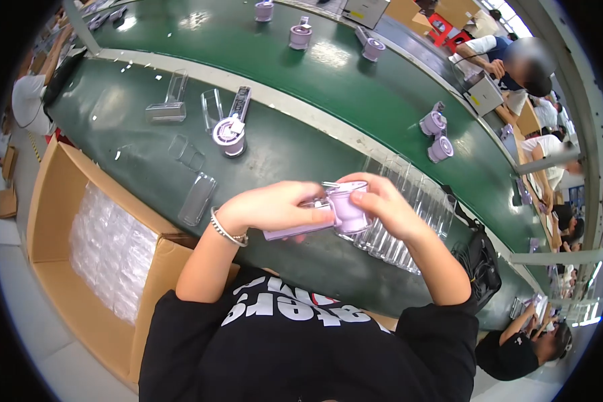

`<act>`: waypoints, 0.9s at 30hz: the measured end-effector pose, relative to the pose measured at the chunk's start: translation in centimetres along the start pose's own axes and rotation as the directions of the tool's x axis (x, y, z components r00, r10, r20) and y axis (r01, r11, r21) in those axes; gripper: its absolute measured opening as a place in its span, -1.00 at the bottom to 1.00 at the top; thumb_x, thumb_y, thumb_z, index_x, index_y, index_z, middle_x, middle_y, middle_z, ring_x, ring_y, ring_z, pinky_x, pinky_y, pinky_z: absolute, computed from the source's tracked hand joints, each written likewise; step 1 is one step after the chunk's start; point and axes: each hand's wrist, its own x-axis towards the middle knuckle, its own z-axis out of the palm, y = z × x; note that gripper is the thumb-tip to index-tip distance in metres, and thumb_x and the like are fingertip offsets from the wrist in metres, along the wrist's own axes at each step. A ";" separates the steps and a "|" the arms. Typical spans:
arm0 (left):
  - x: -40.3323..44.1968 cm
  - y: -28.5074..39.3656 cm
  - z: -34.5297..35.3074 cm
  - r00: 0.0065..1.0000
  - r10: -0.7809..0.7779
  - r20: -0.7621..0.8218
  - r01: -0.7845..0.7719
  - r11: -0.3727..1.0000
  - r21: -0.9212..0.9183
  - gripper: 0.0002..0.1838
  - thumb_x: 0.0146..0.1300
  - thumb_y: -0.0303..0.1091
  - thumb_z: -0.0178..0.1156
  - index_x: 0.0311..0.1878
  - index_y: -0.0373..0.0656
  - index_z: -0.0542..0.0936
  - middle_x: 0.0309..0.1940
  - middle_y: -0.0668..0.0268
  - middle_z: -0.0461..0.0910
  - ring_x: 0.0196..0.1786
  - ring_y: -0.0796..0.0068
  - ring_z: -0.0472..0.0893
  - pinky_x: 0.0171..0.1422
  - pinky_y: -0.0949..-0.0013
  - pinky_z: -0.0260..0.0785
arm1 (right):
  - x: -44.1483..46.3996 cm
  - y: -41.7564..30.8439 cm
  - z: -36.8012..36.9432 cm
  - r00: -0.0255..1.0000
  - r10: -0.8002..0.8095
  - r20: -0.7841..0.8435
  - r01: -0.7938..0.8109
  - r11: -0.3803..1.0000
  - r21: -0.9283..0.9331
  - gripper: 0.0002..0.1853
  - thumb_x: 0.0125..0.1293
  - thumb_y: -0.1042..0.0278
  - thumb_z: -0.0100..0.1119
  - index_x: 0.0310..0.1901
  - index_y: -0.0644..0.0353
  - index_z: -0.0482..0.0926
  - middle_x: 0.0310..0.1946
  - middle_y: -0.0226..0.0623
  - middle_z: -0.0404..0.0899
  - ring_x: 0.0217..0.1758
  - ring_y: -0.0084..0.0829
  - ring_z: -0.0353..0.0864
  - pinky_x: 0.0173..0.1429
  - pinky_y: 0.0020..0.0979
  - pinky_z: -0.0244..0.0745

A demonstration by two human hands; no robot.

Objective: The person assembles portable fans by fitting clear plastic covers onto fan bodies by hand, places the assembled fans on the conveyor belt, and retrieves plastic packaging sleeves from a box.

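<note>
Both my hands hold one lilac plastic device (350,208) with a round, cup-like head and a flat handle, above the near bench. My left hand (275,206), a beaded bracelet at its wrist, is closed round the handle. My right hand (387,204) grips the round head, its thumb on the front. Clear plastic seems to cover part of the device. A similar lilac device (229,137) sits on the bench beyond my left hand. Several clear plastic cases (419,208) stand in a row beside my right hand.
An open cardboard box (153,281) of clear-wrapped pieces stands at my left. Loose clear covers (197,198) lie on the bench. Beyond a pale rail, a green conveyor belt (328,84) carries several lilac devices. A black bag (479,264) lies right. Other people sit opposite and alongside.
</note>
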 end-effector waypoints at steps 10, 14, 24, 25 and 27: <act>-0.3 -2.9 -0.5 0.373 0.396 -0.839 -0.096 0.916 0.389 -0.63 0.23 -0.26 0.21 0.00 -0.30 0.47 -0.08 0.09 0.54 0.02 0.17 0.52 0.05 0.23 0.38 | 10.8 5.2 -13.1 0.543 -0.095 -0.835 -0.140 0.970 -0.201 -0.36 -0.13 0.09 0.53 -0.19 0.36 0.36 -0.48 -0.25 0.51 -0.67 -0.58 0.41 -0.69 -0.55 0.28; 2.5 -2.9 2.9 0.412 0.600 -0.686 0.066 0.731 0.679 -0.67 0.13 -0.26 0.23 -0.10 -0.23 0.49 -0.12 0.10 0.51 -0.04 0.08 0.50 0.05 0.15 0.34 | 15.9 6.8 -18.2 0.570 -0.133 -0.811 -0.091 0.970 -0.224 -0.19 -0.18 0.25 0.55 0.06 0.42 0.28 -0.24 -0.10 0.54 -0.42 -0.42 0.58 -0.45 -0.49 0.52; 5.4 -3.6 3.9 0.651 0.449 -0.612 0.010 0.801 0.598 -0.52 0.20 -0.22 0.20 0.12 -0.26 0.40 0.01 0.09 0.47 0.10 0.08 0.46 0.20 0.15 0.31 | 12.3 2.0 -22.8 0.596 -0.010 -0.803 -0.757 0.326 -0.566 0.00 -0.04 -0.15 0.31 0.37 0.22 0.14 0.16 0.05 0.46 0.22 0.00 0.46 0.36 0.04 0.18; 6.4 -3.3 3.8 0.650 0.504 -0.569 -0.072 0.786 0.614 -0.50 0.20 -0.22 0.19 0.14 -0.26 0.38 0.02 0.07 0.46 0.13 0.06 0.45 0.22 0.15 0.30 | 11.5 1.8 -22.1 0.507 0.063 -0.860 -0.851 0.197 -0.487 -0.02 -0.03 -0.15 0.30 0.39 0.14 0.13 0.16 -0.01 0.48 0.23 -0.02 0.46 0.37 0.17 0.09; 9.1 -2.3 3.3 0.688 0.504 -0.522 -0.113 0.785 0.609 -0.48 0.22 -0.20 0.18 0.17 -0.28 0.37 0.07 0.04 0.45 0.18 0.03 0.42 0.26 0.13 0.28 | 11.3 3.5 -23.2 0.486 0.096 -0.869 -0.862 0.215 -0.459 -0.01 -0.04 -0.18 0.31 0.40 0.07 0.13 0.18 -0.09 0.48 0.26 -0.07 0.44 0.37 0.30 -0.04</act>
